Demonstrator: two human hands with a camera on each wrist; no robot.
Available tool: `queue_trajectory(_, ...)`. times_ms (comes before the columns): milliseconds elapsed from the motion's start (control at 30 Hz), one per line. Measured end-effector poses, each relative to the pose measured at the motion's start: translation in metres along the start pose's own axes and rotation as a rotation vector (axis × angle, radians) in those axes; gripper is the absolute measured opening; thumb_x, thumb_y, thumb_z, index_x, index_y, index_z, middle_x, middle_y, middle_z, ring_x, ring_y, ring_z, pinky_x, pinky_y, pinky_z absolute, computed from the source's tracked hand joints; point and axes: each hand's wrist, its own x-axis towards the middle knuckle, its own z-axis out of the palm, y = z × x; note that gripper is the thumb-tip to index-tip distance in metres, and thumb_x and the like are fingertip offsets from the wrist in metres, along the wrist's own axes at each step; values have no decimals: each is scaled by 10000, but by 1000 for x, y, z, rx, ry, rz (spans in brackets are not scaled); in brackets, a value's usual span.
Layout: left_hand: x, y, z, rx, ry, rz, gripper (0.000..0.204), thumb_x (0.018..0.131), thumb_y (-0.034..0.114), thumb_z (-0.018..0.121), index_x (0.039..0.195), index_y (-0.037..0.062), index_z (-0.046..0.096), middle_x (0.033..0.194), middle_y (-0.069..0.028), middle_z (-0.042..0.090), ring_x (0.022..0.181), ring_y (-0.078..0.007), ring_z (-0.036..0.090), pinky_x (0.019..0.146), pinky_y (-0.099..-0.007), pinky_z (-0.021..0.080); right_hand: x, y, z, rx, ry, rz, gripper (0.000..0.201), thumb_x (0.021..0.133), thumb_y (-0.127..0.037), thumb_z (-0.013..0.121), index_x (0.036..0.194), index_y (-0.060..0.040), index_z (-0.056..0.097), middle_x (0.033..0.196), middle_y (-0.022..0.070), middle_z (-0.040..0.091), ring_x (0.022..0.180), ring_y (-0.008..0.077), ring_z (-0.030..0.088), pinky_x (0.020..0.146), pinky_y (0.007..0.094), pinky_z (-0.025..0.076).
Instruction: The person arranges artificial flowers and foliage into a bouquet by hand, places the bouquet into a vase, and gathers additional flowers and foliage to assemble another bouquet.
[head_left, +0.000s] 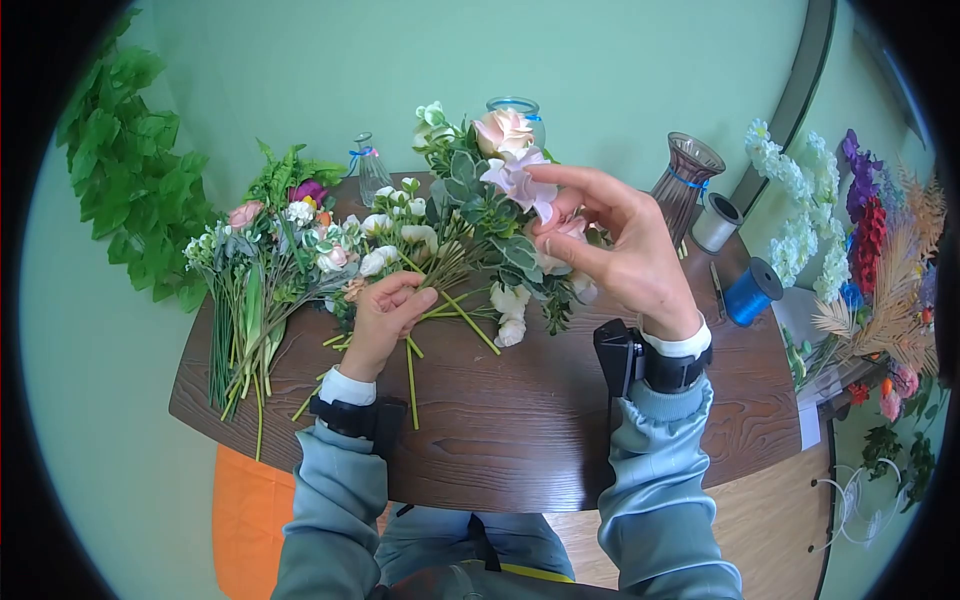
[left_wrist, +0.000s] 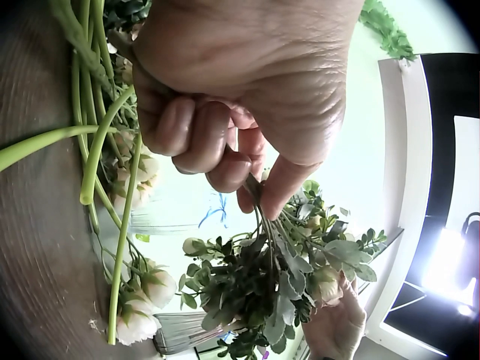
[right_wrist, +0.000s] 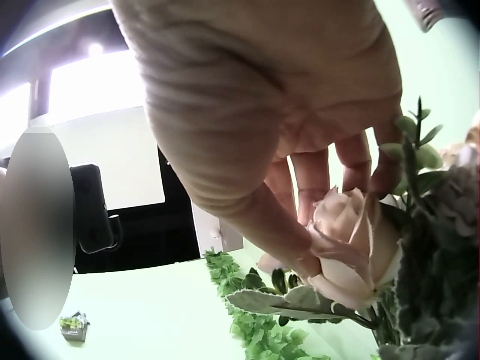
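Observation:
In the head view, the left hand (head_left: 385,315) pinches the gathered stems of a bouquet (head_left: 480,205) held above the table. At the bouquet's right side is the right hand (head_left: 630,235), its fingers around a pale pink rose. The right wrist view shows thumb and fingertips touching that rose (right_wrist: 349,244), with grey-green leaves below it. A lilac blossom (head_left: 520,180) and a larger pink rose (head_left: 504,132) stand at the bouquet's top. In the left wrist view, thumb and fingers close on thin stems (left_wrist: 259,199).
More flowers (head_left: 300,245) with long green stems lie on the dark wooden table (head_left: 480,440) at the left. Glass vases stand at the back, one ribbed (head_left: 685,170). White and blue ribbon spools (head_left: 752,292) are at the right, near more flowers (head_left: 880,260).

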Motion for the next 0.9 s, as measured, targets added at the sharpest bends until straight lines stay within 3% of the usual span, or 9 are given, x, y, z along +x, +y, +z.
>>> queue_trajectory(33,0,0,0,-1,-3,1,159,810,85,643,950,60,573,547,78,439,448,-1,318,400,-182,192,0,0,1,16,40,-29,408,719,-25,630,1120,-90,592,762,6,608,716,84,529,654,237,417)
queue_trajectory(167,1,-1,0,-7,0,5,159,809,86,644,948,59,573,548,78,439,447,0,315,398,-179,191,0,-2,0,-10,55,-20,402,714,-30,638,1110,-93,597,752,-9,613,710,82,531,669,237,414)
queue_trajectory(267,0,0,1,-3,17,-7,159,809,88,644,948,59,574,550,80,440,448,3,313,395,-176,188,-1,-3,-3,-16,4,2,433,706,-54,663,1129,-102,585,839,15,620,766,118,539,700,264,421)
queue_trajectory(367,0,1,1,-20,22,-16,160,809,91,645,950,62,575,557,80,448,449,6,311,393,-173,185,-3,-4,-5,-113,-59,-116,507,678,-73,696,1164,-120,561,963,53,596,867,170,528,745,287,423)
queue_trajectory(433,0,2,2,-23,23,-30,160,810,94,644,953,68,576,562,81,450,447,8,310,392,-173,182,-3,-10,-8,-227,-132,-103,603,655,-24,716,1218,-101,513,1079,70,543,994,188,522,861,311,423)
queue_trajectory(533,-1,2,4,15,43,-27,120,833,99,600,946,74,569,547,89,384,433,5,271,394,-172,162,-2,-7,-5,-269,-115,-182,603,642,-21,718,1206,-103,521,1103,83,520,1001,205,517,872,312,416)
queue_trajectory(767,1,0,-1,-24,38,-44,167,815,90,637,963,75,563,557,82,433,442,5,300,389,-176,175,3,-2,10,-345,14,-234,539,660,-27,704,1170,-111,552,984,67,549,907,184,536,807,294,430)
queue_trajectory(900,1,1,0,-29,36,-40,167,814,94,639,960,75,561,558,78,438,442,5,306,386,-174,180,4,0,11,-284,116,-224,375,709,-29,663,1075,-95,614,855,63,603,775,156,563,712,277,457)
